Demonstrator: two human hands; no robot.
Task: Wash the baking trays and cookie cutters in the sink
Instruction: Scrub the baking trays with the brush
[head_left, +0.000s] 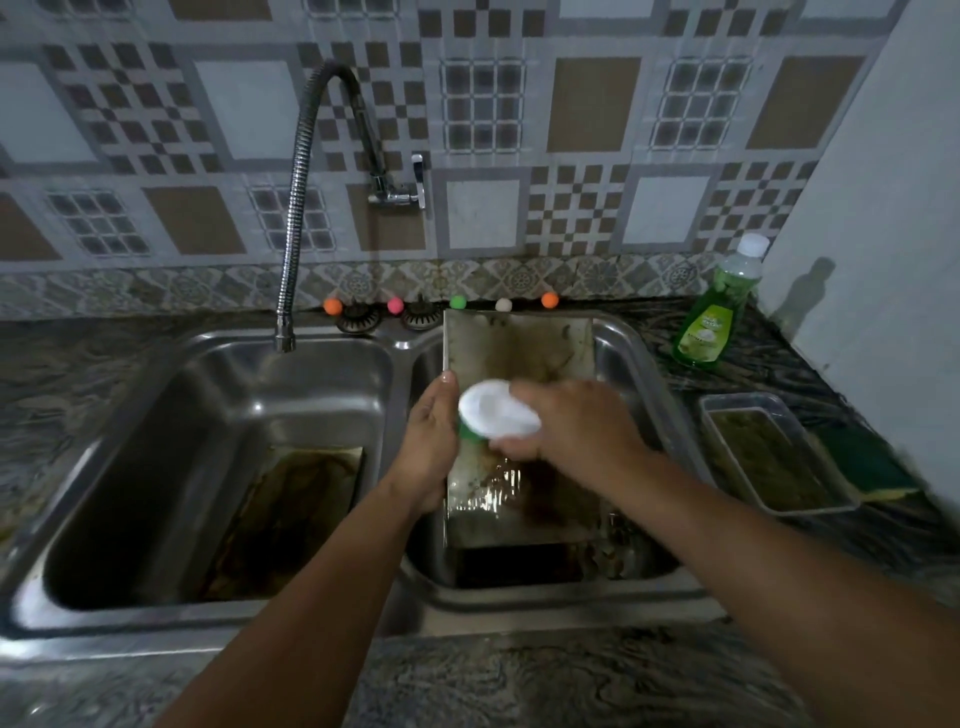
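A: Tray in the right basin of the sink, propped up with its far edge near the back rim, long axis running away from the person. Stained face up, wet near the bottom.

B: And which grip has it?

A: The left hand holds its left edge, about midway along, thumb lying up the rim, fingers seemingly curled round behind it. The right hand comes in from the right and is closed round a white and green scrubber, pressed to the tray's face just beside the left thumb.

B: So the next stroke?

A: Likely along the long axis. The dirty stretch lies above and below the scrubber, and the right hand is best placed for it.

B: Anything else waiting?

A: Another tray down in the left basin, a third on the bench to the right beside a sponge, and a soap bottle behind.
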